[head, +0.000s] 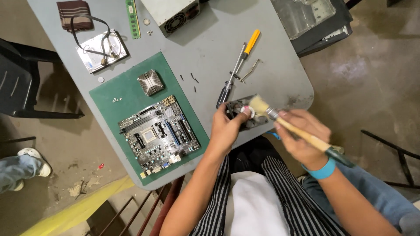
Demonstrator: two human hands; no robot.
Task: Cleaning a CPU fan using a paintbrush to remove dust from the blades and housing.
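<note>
Hands nearest the camera, above a lap in striped cloth: left hand (226,127) closed around a small black cooling fan (243,114), held at the near edge of the grey table (280,70); right hand (302,136), with a blue wristband (323,170), closed around the wooden handle of a paintbrush (280,119), its pale bristles touching the fan's hub. Judged handling note: the fan is best kept steady in the left grip with the blades held from spinning, while the bristles work lightly from hub outward and dust falls away from the boards. Next row, on the table: green mat (131,89) bearing a motherboard (158,135), a finned metal heatsink (150,82) just beyond it, and a few tiny screws (116,100). Beside the fan: two screwdrivers (238,65), one with an orange handle, a bent metal clip, and loose dark screws (191,80). Far row: hard drive (101,51) with a black cable lying over it, folded brown cloth (73,13), green memory stick (133,18), power supply unit (171,13), and an open computer case (313,17) at the far right corner. Floor: another person's shoe (31,161) at the left.
</note>
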